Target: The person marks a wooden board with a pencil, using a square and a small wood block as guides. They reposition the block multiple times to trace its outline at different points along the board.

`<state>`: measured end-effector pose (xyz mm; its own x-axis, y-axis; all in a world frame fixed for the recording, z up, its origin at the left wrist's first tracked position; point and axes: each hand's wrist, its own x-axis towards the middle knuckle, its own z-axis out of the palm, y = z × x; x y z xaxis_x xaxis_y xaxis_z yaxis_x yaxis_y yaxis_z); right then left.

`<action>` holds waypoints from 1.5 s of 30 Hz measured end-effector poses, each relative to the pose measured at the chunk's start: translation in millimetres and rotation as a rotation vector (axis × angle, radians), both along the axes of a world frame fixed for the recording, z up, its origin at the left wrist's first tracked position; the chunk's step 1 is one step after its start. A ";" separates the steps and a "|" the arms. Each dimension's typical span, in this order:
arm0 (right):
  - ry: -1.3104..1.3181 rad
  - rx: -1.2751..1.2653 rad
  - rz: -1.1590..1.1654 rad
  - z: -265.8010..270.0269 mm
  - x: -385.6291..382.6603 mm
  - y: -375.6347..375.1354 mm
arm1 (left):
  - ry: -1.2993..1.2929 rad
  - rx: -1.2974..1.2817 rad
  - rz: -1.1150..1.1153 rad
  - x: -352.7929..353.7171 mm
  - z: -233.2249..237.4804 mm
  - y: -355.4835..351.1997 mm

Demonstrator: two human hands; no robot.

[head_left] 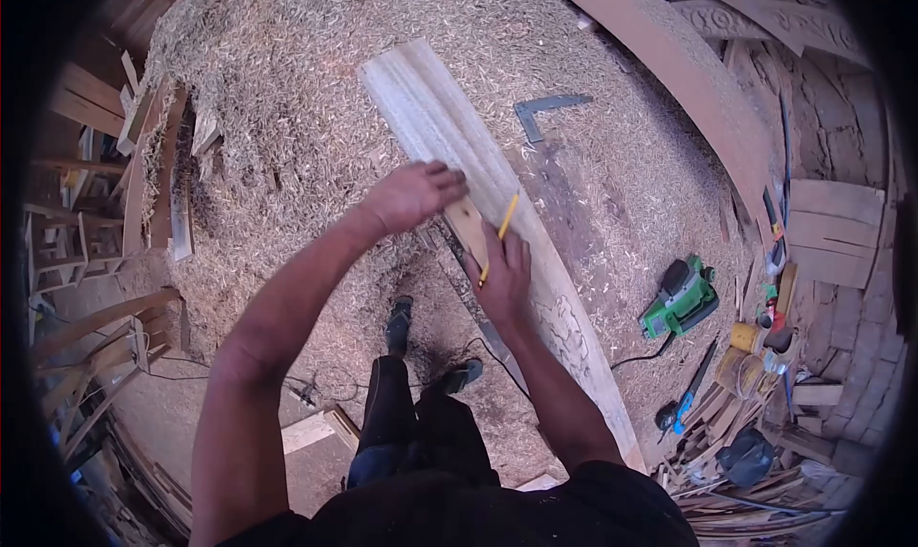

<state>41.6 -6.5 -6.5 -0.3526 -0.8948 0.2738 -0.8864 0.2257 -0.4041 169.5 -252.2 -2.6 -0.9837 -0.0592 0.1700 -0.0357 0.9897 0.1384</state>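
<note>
A long pale wooden board (435, 98) runs diagonally under both hands. A short, narrow strip of wood (466, 224) lies along its near edge, between my hands. My left hand (418, 195) is closed over the strip's far end, fingers curled down onto it and the board. At the near end, my right hand (504, 272) rests against the strip with a yellow pencil (510, 212) tucked between its fingers, pointing up and away. How firmly the right fingers touch the strip is hidden.
Wood shavings cover the ground. A metal try square (542, 114) lies beyond the board. To the right are a green electric planer (681, 296) with a black cable, a handsaw (690, 394) and yellow containers (746, 337). Curved wood pieces (158, 184) stand at left.
</note>
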 end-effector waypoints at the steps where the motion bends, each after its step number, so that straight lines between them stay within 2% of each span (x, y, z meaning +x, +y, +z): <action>1: 0.001 -0.001 0.019 -1.7 0.1 -11.5 | -0.024 0.001 0.014 0.3 4.4 -15.0; 4: 0.035 -0.016 0.048 -2.1 1.9 -22.5 | -0.053 0.102 0.021 2.4 13.3 -44.7; 7: 0.016 -0.006 0.055 0.5 0.6 -25.1 | -0.012 0.099 -0.046 0.7 6.9 -49.6; 16: -0.017 0.018 0.019 -3.0 6.8 -8.5 | 0.046 0.165 -0.110 6.9 -3.4 -40.9; 25: -0.001 -0.001 0.048 -14.4 3.4 -3.3 | -0.001 0.254 -0.128 0.8 -2.5 -50.4; 34: 0.010 -0.026 0.057 -14.7 1.9 -3.5 | 0.061 0.016 -0.251 5.6 -10.6 -59.4; 45: 0.010 -0.032 0.064 -15.0 2.5 -4.4 | 0.019 0.290 -0.182 0.1 -0.9 -58.9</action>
